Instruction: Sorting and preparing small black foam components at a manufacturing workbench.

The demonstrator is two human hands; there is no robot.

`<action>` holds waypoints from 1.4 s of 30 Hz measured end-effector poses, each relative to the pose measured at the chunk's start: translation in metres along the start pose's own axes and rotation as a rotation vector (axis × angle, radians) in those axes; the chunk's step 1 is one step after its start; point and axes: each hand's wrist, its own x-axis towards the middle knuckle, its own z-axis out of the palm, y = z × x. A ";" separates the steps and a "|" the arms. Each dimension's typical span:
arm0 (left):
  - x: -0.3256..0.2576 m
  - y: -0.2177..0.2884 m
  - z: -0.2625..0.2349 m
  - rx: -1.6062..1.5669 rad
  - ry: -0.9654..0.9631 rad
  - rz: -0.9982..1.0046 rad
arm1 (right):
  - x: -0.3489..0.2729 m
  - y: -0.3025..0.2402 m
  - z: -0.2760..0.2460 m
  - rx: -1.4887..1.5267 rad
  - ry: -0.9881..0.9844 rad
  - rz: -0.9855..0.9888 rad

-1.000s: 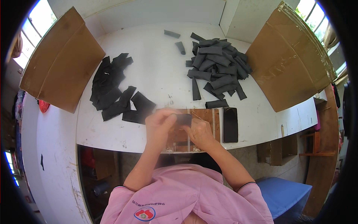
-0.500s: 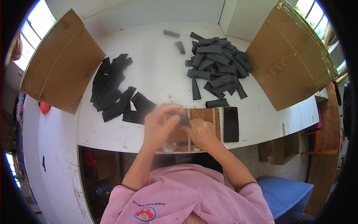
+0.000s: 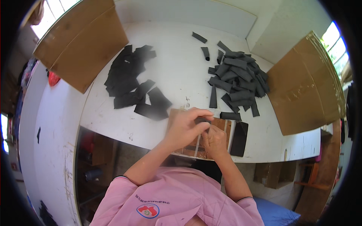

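Over a brown wooden board at the table's front edge, my two hands meet around a dark grey fabric piece. My left hand curls its fingers and thumb about it from the left. From below right, my right hand has its fingers closed at the lower end of the same piece, most of which is hidden by the hands. A heap of flat dark fabric pieces lies to the left. At the right is a pile of rolled, tube-like dark fabric pieces.
A black flat rectangular object lies just right of the board. Cardboard sheets stand at the left and right of the white table. Two separate fabric tubes lie near the back. A blue surface shows below right.
The view has turned, so the table and piles appear shifted and tilted. My hands have drawn closer together around the fabric piece, the left fingers now reaching over it.
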 end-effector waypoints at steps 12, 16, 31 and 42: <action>-0.006 -0.018 0.005 0.254 -0.010 0.136 | -0.008 -0.005 0.010 0.155 0.058 0.065; -0.010 -0.019 0.007 0.297 -0.007 0.066 | -0.005 -0.009 0.005 0.138 0.054 0.077; 0.007 -0.127 -0.177 1.311 0.525 -0.258 | 0.083 0.033 -0.081 0.465 0.431 0.545; 0.013 -0.123 -0.208 1.043 0.598 -0.160 | -0.040 -0.049 -0.008 0.720 -0.044 0.718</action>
